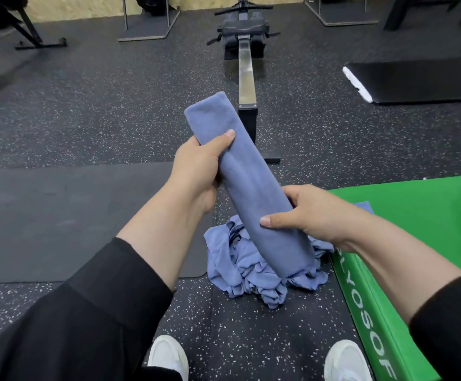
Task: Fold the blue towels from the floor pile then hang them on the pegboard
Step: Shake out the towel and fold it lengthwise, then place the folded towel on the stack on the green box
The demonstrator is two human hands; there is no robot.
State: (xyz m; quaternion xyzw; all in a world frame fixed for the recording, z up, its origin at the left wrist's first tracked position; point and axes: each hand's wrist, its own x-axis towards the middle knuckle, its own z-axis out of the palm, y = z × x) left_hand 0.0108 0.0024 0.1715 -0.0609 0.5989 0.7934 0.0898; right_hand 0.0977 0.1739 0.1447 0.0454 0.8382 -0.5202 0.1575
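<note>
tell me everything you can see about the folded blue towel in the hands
The folded blue towel is a long, narrow strip of soft, fleecy-looking cloth, held in the air on a slant. The left hand grips its upper part, the right hand its lower part. Its frayed lower end hangs above the pile of blue towels.

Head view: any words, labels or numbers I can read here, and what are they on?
"LYOSOF", white letters down the side of the green soft box; cut off at both ends, so only partly legible.
Nothing readable on the folded blue towel, towel pile or rowing machine.
</note>
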